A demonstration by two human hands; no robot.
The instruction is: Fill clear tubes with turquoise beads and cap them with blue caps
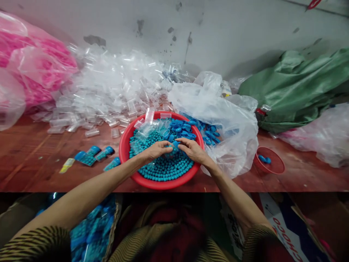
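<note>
Both hands meet over a red basin (pixel 160 185) heaped with small turquoise beads (pixel 166 173). My left hand (pixel 159 150) is closed, pinching a small clear plastic container (pixel 170 153) whose body is partly hidden by the fingers. My right hand (pixel 192 150) is closed on a blue cap (pixel 176 144) at the container's top; whether the cap is fully seated I cannot tell. In the basin's back right lie loose blue caps (pixel 181 126). Clear empty containers (pixel 145 129) rest on the beads at the back left.
A large pile of clear containers (pixel 114 83) covers the table's back left. Filled, capped containers (pixel 85 158) lie left of the basin. To the right are a clear bag (pixel 234 138) with blue caps and a small red basket (pixel 269 169). Below stands a box of filled containers (pixel 92 229).
</note>
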